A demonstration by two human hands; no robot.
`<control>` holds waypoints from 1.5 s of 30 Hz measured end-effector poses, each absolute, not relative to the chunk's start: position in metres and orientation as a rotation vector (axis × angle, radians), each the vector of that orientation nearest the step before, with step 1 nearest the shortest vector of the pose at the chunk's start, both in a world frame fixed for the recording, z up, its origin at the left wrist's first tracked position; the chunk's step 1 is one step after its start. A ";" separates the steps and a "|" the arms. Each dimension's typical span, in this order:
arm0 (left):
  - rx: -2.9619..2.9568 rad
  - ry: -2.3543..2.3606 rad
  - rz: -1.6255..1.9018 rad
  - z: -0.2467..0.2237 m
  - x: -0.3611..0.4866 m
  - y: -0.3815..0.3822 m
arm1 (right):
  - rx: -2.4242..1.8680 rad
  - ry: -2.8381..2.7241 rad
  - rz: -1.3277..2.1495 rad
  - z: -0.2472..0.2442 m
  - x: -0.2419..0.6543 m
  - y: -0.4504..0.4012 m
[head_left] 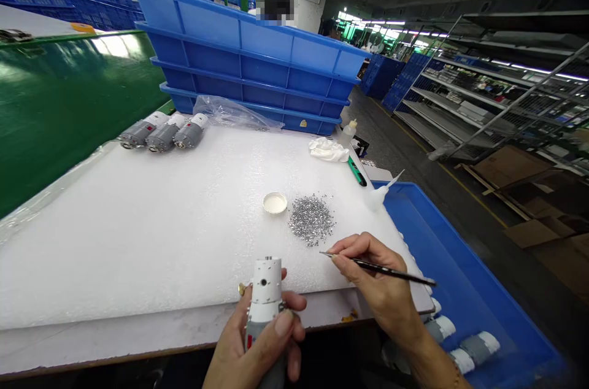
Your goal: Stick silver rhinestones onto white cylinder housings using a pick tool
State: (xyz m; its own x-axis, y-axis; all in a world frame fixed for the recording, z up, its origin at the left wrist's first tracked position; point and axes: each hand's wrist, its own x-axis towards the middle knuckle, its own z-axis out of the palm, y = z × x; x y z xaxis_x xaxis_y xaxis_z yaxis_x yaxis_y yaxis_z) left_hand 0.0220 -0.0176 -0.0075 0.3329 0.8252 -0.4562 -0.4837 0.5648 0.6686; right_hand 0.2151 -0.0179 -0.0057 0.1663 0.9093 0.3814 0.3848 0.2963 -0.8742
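Note:
My left hand [262, 340] is wrapped round a white and grey cylindrical motor-like unit [267, 281], held upright at the front edge of the table. Its white end points up and shows a dark round hole and small studs. In my right hand [375, 272], a thin black pen-like tool [391, 270] is pinched, its fine metal tip pointing left. That tip is just below a pile of small shiny metal pieces [311, 220] on the white foam sheet [138, 235]. Left of the pile sits a shallow white cap [275, 203] with pale contents.
Three similar units [161, 133] lie at the back left. Stacked blue crates [257, 70] stand behind the sheet, near a plastic bag [230, 113]. At right are a white cloth [328, 149], green cutter [357, 172], bottle [348, 133], nozzle bottle [380, 196] and blue bin [460, 254] holding more units.

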 end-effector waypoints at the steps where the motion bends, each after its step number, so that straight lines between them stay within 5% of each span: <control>1: 0.475 0.919 0.935 -0.002 0.025 -0.015 | -1.279 -1.380 0.668 -0.001 0.210 -0.019; 7: 0.435 0.944 0.915 0.027 0.035 -0.008 | -0.986 -0.831 1.444 0.017 0.185 -0.023; 10: 0.392 0.946 0.910 0.031 0.033 -0.009 | -0.905 -0.744 1.537 0.015 0.180 -0.023; 29: 0.078 0.981 1.041 0.020 0.028 -0.010 | -1.194 -1.420 0.649 0.020 0.156 -0.035; 45: 0.021 0.928 1.039 0.012 0.024 -0.014 | -1.167 -1.393 0.752 0.016 0.151 -0.033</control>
State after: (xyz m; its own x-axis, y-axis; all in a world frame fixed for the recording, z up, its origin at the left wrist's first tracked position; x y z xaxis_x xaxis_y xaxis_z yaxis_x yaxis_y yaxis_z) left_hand 0.0241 -0.0138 0.0120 0.1763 0.7425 -0.6462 -0.7257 0.5416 0.4243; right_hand 0.1508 -0.0330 0.0162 0.1028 0.9352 0.3390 0.2296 0.3093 -0.9228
